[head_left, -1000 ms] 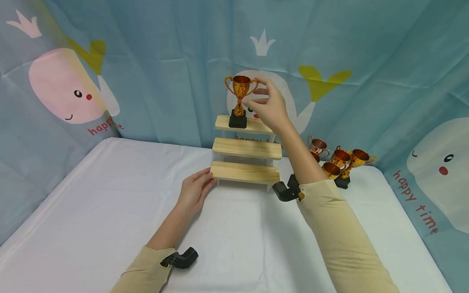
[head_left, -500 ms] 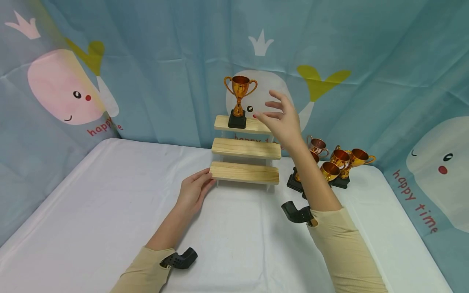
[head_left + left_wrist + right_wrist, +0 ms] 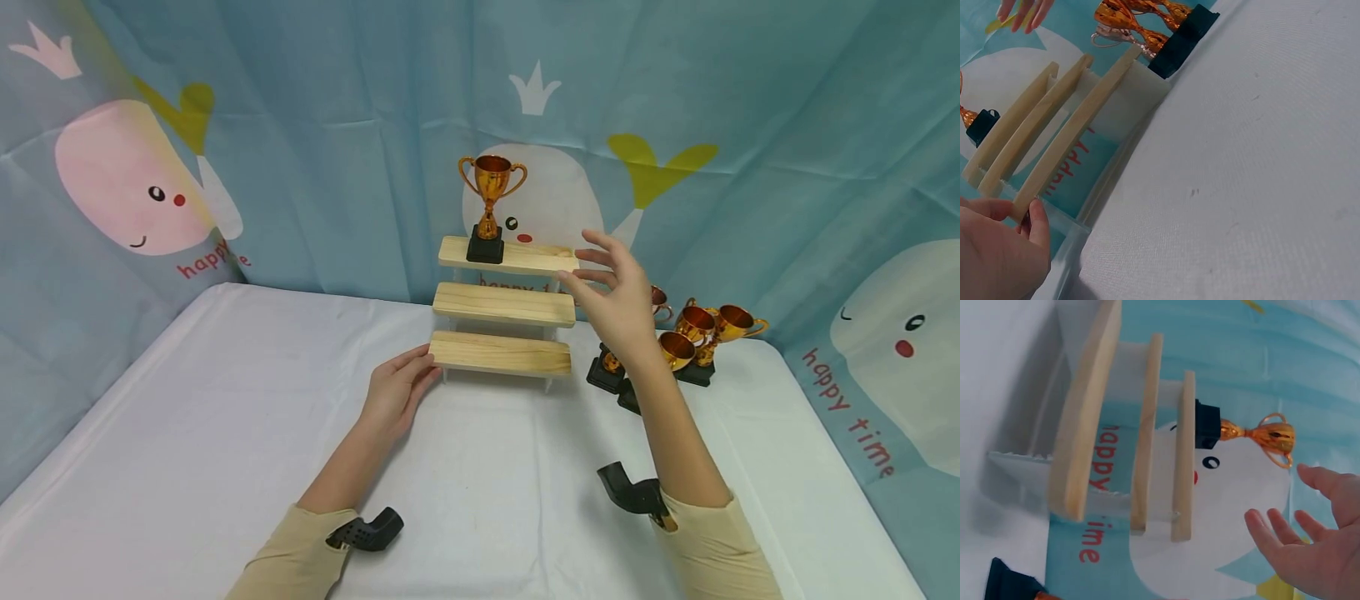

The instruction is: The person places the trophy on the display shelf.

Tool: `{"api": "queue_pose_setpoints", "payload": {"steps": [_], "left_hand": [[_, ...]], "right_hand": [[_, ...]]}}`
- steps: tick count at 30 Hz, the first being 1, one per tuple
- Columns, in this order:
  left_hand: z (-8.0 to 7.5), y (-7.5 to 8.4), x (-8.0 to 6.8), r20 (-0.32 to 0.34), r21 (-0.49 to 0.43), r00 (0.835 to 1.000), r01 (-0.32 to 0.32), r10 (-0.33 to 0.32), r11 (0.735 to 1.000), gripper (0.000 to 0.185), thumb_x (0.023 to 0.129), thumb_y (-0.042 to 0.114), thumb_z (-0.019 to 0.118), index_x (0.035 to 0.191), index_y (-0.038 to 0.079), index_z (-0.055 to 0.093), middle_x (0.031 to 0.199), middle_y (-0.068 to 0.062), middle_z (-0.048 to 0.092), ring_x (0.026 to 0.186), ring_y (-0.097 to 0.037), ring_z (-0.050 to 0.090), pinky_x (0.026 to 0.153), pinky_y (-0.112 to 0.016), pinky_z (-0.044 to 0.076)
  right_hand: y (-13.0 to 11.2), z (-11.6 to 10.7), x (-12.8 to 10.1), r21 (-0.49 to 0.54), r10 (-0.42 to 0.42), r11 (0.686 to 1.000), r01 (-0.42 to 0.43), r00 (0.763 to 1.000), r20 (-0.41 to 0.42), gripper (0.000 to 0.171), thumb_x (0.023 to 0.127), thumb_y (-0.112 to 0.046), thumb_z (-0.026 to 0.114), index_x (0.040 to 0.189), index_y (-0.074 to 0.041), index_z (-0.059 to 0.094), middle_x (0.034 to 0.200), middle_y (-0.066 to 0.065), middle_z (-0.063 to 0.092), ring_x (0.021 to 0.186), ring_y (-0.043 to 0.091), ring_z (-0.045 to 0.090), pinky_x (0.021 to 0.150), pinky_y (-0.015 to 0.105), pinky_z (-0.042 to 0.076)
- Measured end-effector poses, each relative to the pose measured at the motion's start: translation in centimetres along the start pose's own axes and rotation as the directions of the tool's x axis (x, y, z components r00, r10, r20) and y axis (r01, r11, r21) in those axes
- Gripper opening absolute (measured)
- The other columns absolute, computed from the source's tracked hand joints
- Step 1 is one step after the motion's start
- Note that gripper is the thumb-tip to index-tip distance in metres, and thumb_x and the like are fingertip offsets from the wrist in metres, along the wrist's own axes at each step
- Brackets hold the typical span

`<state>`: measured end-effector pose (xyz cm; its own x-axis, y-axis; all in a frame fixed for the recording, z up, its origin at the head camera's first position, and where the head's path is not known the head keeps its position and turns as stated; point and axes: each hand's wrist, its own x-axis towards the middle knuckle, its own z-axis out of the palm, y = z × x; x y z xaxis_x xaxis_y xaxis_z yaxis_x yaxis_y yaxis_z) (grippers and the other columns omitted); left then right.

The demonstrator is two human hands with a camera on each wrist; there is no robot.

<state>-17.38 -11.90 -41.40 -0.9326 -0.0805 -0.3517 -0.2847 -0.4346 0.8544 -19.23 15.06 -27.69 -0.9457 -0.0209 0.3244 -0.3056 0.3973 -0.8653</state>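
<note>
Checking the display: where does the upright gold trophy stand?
In the head view, the gold trophy stands at the left end of the stepped wooden shelf's top step.

A white tabletop spreads before a blue curtain printed with whales, a pink whale at its left edge, a white whale at its right and red lettering below.

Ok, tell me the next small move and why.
Probably lower the right hand to the trophies beside the stand and grip one: it is open and holds nothing, only one trophy stands on top, and the left hand steadies the bottom step.
</note>
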Motion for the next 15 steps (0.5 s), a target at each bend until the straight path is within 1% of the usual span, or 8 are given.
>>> {"api": "queue_pose_setpoints", "payload": {"steps": [3,8,10,15], "left_hand": [[0.0,0.0,0.0,-0.003,-0.004,1.000,-0.001,0.001,1.000,0.046,0.109,0.003,0.056,0.154,-0.005,0.048,0.156,-0.019,0.048,0.134,-0.021,0.056,0.104,-0.019,0.057],[0.1,0.0,-0.2,-0.005,-0.013,1.000,-0.001,0.001,1.000,0.047,0.109,0.004,0.056,0.154,-0.004,0.048,0.157,-0.018,0.047,0.134,-0.021,0.055,0.105,-0.020,0.057],[0.1,0.0,-0.2,-0.008,-0.019,1.000,0.002,-0.002,1.000,0.047,0.109,0.004,0.056,0.154,-0.004,0.048,0.156,-0.018,0.048,0.133,-0.021,0.055,0.105,-0.019,0.057],[0.2,-0.1,-0.1,-0.017,-0.028,1.000,0.007,-0.008,1.000,0.046,0.108,0.004,0.057,0.153,-0.003,0.049,0.155,-0.017,0.049,0.132,-0.019,0.056,0.104,-0.018,0.057]], "right_hand": [[0.4,-0.4,-1.1,0.005,0.012,1.000,-0.011,1.000,-0.024,0.059,0.103,-0.012,0.071,0.157,-0.009,0.048,0.146,0.019,0.058,0.126,0.034,0.063,0.101,0.038,0.061],[1.2,-1.0,-3.1,-0.015,0.009,1.000,-0.010,0.997,-0.080,0.059,0.102,-0.012,0.072,0.156,-0.007,0.048,0.146,0.020,0.057,0.129,0.038,0.061,0.113,0.049,0.055],[1.7,-1.2,-3.8,-0.047,0.004,0.999,-0.009,0.994,-0.110,0.059,0.102,-0.012,0.072,0.156,-0.007,0.049,0.146,0.020,0.058,0.129,0.038,0.061,0.115,0.050,0.054],[2.6,-1.6,-5.3,-0.119,-0.008,0.993,-0.015,0.981,-0.193,0.057,0.101,-0.006,0.072,0.154,-0.004,0.049,0.144,0.021,0.059,0.125,0.039,0.061,0.112,0.052,0.055]]}}
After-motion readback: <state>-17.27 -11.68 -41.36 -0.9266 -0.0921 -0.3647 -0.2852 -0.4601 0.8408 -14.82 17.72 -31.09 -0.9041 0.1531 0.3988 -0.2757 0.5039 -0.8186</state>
